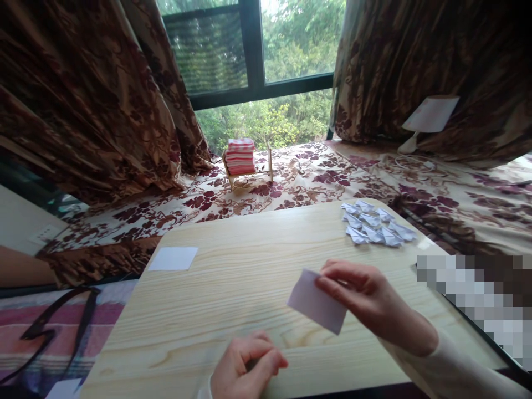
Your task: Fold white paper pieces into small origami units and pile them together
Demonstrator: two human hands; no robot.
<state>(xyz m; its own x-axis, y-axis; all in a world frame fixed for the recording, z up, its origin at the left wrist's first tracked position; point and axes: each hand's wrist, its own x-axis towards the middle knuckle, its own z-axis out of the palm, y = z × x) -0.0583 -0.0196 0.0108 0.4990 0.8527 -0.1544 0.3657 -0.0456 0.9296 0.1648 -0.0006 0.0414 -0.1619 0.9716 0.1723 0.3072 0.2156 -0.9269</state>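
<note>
My right hand point(368, 296) pinches a small white paper rectangle point(316, 302) by its right edge and holds it just above the light wooden table point(233, 299). My left hand point(245, 366) rests at the table's near edge with its fingers curled in; nothing shows inside them. A pile of several folded white paper pieces point(376, 223) lies at the table's far right. A single flat white paper square point(173, 258) lies at the far left corner.
Beyond the table is a floral-covered surface with a small wooden stand holding a stack of pink striped cloth point(241, 157). Patterned curtains flank a window. A white lamp point(428, 119) stands at the right. A blurred patch covers the right edge.
</note>
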